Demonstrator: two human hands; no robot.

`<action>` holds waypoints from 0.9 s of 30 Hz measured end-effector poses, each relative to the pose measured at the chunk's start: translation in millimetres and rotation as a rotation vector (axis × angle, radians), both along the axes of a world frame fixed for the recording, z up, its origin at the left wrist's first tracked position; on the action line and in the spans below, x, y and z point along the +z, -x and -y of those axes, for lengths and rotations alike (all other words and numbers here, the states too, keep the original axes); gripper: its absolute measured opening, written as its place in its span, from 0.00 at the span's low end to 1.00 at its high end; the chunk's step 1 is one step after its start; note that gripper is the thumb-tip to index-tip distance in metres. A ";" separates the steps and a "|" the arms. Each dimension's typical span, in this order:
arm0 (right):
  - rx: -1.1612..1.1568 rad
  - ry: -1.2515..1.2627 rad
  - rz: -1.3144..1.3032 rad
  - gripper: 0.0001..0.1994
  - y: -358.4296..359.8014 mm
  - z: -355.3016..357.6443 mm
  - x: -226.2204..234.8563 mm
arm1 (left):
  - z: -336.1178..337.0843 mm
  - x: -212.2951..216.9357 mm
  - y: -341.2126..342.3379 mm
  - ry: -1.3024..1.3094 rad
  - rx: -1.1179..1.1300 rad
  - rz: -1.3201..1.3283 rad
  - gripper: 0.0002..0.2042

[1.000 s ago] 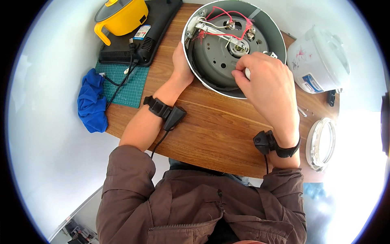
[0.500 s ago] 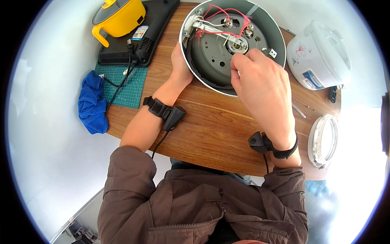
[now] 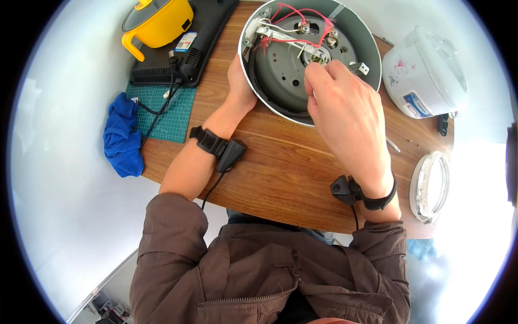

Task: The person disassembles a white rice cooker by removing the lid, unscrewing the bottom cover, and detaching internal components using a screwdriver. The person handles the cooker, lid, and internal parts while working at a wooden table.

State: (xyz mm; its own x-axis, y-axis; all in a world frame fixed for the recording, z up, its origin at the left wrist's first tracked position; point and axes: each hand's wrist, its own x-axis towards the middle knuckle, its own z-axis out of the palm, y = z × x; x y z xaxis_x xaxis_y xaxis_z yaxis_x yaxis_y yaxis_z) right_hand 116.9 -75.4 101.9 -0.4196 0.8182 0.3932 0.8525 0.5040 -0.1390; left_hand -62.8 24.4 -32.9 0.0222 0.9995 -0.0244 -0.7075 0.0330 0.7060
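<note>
Two bare hands work at one opened round appliance housing (image 3: 368, 48), which sits toward the far side of a wood-grain table (image 3: 270, 175), its cavity facing up. The left hand (image 3: 241, 86) lies against the outer wall at the left; its fingers are hidden beyond the rim, so how far they curl cannot be told. The right hand (image 3: 348, 105) reaches over the near right rim, thumb and fingers bent and drawn together; the tips are covered, and whether they grip anything cannot be told. Red and white wires (image 3: 294, 40) cross the cavity above one pale metal bar (image 3: 291, 43).

To the right stand one lidded white rice cooker (image 3: 407, 81) with a floral print and, close to the table's right edge, one pale ring (image 3: 414, 186). At left are one yellow pot (image 3: 164, 27) on one flat black vented device (image 3: 208, 40), one green cutting mat (image 3: 175, 121) and one blue cloth (image 3: 123, 137) at the left edge. Bare wood stretches between the forearms to the near edge; on the right, the cooker stands just beside the housing, leaving a narrow gap.
</note>
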 end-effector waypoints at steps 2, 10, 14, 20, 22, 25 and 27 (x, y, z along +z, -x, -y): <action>0.040 -0.009 0.002 0.08 -2.5 -2.0 -0.1 | -1.1 -3.0 1.2 -0.042 -0.005 -0.027 0.20; 0.190 -0.033 0.056 0.06 -13.6 -10.1 7.4 | 2.7 1.5 -1.8 -0.096 0.002 -0.117 0.19; 0.224 -0.037 0.000 0.08 -18.7 -14.3 5.1 | -1.0 3.9 -1.6 -0.103 -0.020 -0.166 0.20; 0.239 -0.002 -0.034 0.06 -26.2 -17.1 8.9 | -0.4 8.3 -2.8 -0.063 0.001 -0.198 0.20; 0.194 0.031 -0.061 0.07 -28.7 -16.4 10.3 | -0.6 3.6 -1.8 -0.074 -0.003 -0.176 0.20; 0.177 0.090 -0.098 0.09 -28.9 -15.4 10.8 | -3.8 -11.2 3.5 -0.104 -0.026 -0.131 0.20; 0.128 0.076 -0.121 0.10 -26.5 -14.8 3.8 | -1.7 -7.0 0.5 -0.117 -0.017 -0.177 0.20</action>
State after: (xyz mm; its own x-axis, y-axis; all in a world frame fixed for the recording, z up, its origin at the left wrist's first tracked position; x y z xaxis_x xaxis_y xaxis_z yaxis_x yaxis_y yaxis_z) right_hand 143.4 -60.6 105.7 -0.4757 0.7903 0.3862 0.7567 0.5915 -0.2785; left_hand -63.4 26.1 -39.9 0.0444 0.9952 0.0869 -0.5717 -0.0460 0.8192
